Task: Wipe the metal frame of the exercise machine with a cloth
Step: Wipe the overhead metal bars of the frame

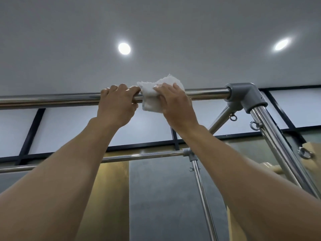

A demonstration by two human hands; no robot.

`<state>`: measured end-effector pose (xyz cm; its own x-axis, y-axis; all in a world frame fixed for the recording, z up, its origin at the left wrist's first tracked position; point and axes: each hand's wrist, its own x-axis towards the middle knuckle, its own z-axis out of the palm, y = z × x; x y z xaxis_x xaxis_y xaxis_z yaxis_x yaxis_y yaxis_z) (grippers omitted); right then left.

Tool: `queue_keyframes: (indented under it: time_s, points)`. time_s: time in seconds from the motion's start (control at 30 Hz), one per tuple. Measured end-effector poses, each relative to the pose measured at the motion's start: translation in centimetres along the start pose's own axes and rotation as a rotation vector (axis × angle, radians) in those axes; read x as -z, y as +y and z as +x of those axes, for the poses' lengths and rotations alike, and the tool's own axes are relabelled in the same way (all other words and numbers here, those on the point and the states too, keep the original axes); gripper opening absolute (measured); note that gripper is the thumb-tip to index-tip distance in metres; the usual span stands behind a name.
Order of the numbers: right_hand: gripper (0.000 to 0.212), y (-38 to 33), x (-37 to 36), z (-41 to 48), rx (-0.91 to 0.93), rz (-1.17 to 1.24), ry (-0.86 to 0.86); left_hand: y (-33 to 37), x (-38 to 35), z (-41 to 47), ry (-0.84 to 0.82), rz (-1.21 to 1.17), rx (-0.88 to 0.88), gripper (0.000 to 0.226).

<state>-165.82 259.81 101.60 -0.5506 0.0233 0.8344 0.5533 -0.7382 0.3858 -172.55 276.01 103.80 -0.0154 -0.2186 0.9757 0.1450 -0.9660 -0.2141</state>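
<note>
White cloth (149, 97) wrapped over the chrome top bar (52, 100) of the frame, right hand (175, 103) fingers curled round cloth and bar, left hand (116, 105) at its 9 o'clock, fingers hooked over bare bar, grey corner joint (246, 95) at 3 o'clock

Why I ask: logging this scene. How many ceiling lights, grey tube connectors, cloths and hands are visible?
Ceiling lights: 2
Grey tube connectors: 2
White cloth: 1
Hands: 2, left hand gripping the top tube, right hand on the cloth
Total: 7
</note>
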Motion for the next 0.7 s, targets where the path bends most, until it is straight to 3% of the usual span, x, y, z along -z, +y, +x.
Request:
queue_keyframes:
  time_s: [0.13,0.23,0.37,0.5,0.63,0.7]
  points:
    - [0.033,4.6,2.3,-2.5,0.012,-0.058,0.054,-0.5,0.0,0.1,-0.024,0.004,0.003,0.043]
    - [0.022,6.4,4.0,-1.5,-0.125,-0.142,0.058,-1.1,-0.1,-0.1,-0.014,0.038,0.013,0.043]
    - [0.022,3.6,2.3,1.9,-0.278,-0.182,-0.011,-1.8,-0.3,-0.1,0.016,0.077,0.04,0.04]
    - [0.019,-1.2,-0.3,0.9,-0.087,-0.063,-0.084,-1.6,-0.4,-0.2,0.04,0.067,0.045,0.04]
    - [0.033,1.2,0.3,-1.6,0.049,-0.083,-0.021,-2.2,-0.1,-0.2,0.029,0.059,0.017,0.035]
    - [0.03,2.7,1.0,-2.2,0.025,-0.131,-0.004,-2.5,0.1,0.0,0.02,0.052,-0.02,0.036]
